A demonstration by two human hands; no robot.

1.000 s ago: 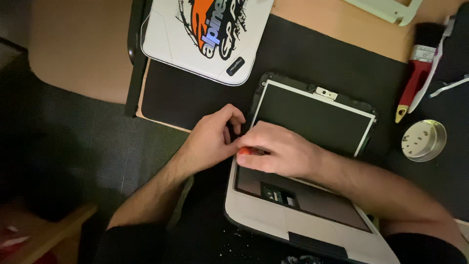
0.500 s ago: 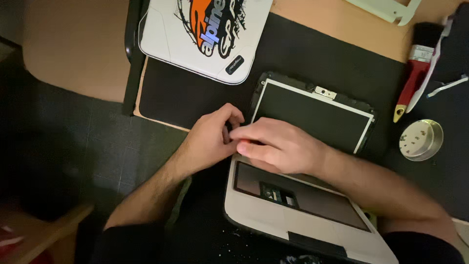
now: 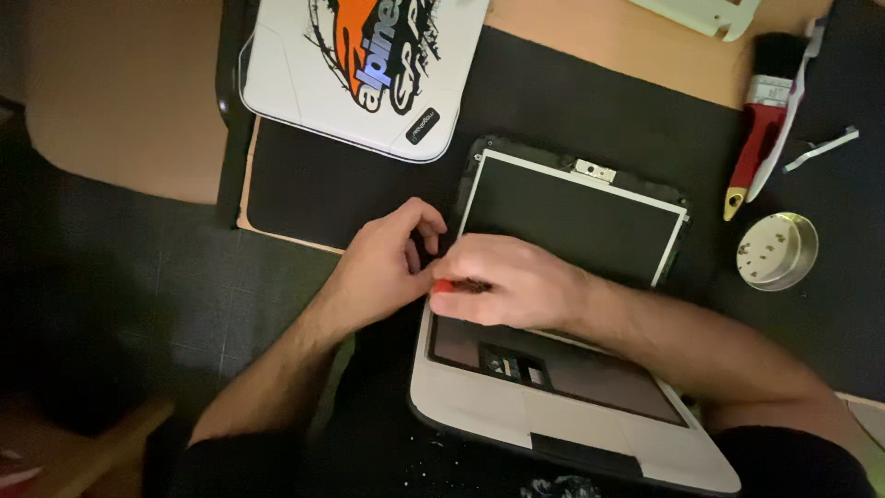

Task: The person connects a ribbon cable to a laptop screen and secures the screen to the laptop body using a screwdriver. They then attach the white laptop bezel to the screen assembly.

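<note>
White, half-dismantled laptop lies open on the black desk mat near the desk's front edge, keyboard already out. Right hand is clenched round a red-handled tool, apparently a screwdriver, at the hinge; left hand, fingers curled, steadies alongside.

I am counting two hands of mine at work, my left hand and my right hand, and one small red-handled tool is showing between them. One opened white laptop is lying under them, one white lid with an orange and black drawing is sitting above, and one more white piece is peeking in at the top edge. To the right I am seeing one red-handled brush, one round metal dish holding several tiny screws, too small to number, and one thin white strip.
</note>
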